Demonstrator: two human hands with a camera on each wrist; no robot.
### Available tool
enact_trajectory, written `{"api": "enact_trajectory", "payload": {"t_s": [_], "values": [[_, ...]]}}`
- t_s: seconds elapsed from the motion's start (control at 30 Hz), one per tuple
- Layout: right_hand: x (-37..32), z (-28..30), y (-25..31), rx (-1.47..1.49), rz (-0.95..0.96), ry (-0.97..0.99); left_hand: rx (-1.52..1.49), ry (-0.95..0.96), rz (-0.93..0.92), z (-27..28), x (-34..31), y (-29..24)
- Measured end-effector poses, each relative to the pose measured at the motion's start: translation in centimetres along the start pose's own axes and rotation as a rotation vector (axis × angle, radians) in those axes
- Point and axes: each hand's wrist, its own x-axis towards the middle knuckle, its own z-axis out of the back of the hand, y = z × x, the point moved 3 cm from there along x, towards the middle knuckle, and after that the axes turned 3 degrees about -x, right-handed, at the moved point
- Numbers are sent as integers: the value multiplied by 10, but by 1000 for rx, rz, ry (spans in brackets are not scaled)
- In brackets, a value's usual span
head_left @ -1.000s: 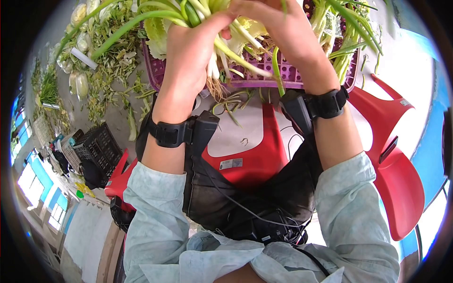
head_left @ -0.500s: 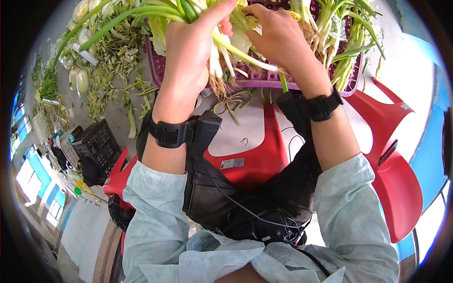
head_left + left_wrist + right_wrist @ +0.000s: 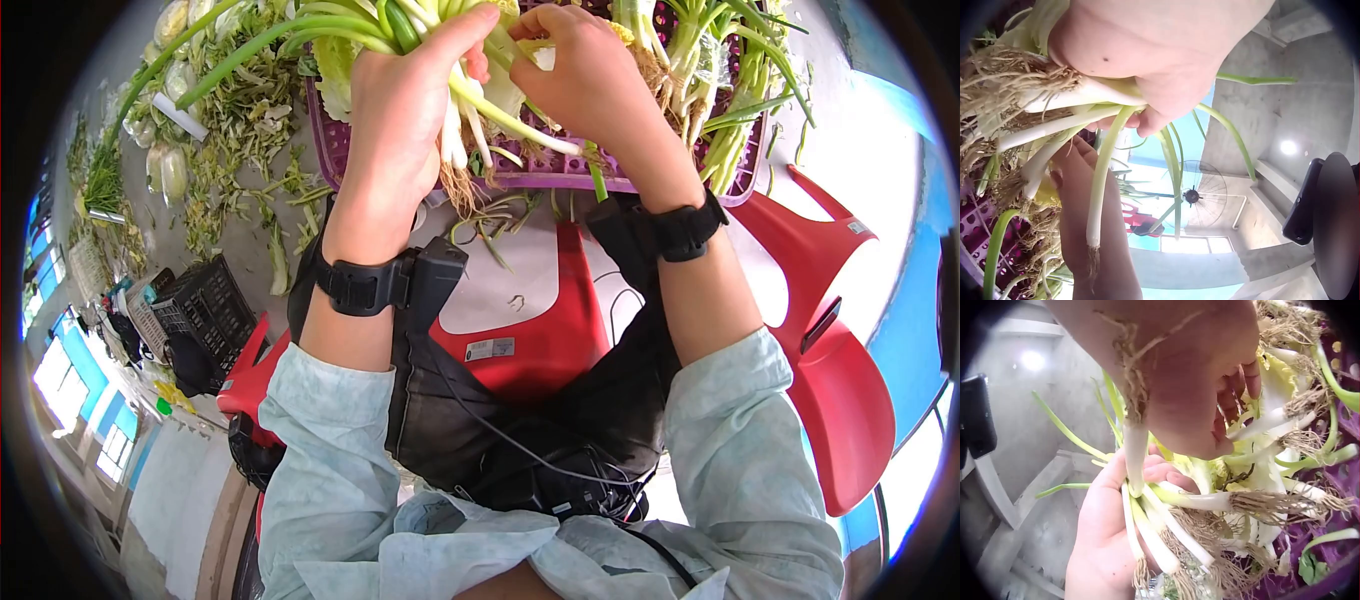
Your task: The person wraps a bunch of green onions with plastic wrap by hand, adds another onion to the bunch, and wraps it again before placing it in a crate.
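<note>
Left hand (image 3: 395, 130) grips scallions (image 3: 452, 135) over crate (image 3: 540, 172) — roots toward its near rim, tops slanting away leftward; right hand (image 3: 590, 85) pinches one of them.

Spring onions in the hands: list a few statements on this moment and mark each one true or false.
1. The left hand grips a bunch of spring onions. True.
2. The spring onions have had their roots trimmed off. False: the roots are on them, tangled and brown.
3. The basket below the hands is purple. True.
4. The right hand hangs idle, away from the bunch. False: its fingers are curled on a stalk right beside the left hand.
</note>
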Motion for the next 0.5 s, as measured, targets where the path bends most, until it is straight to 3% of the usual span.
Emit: {"api": "enact_trajectory", "payload": {"t_s": [0.13, 0.23, 0.5], "values": [[7, 11, 8, 269, -174, -43, -29, 8, -33, 4, 3, 2], [17, 16, 12, 834, -317, 23, -58, -38, -47, 4, 4, 3], [17, 20, 18, 938, -254, 25, -44, -38, -33, 2, 2, 2]]}}
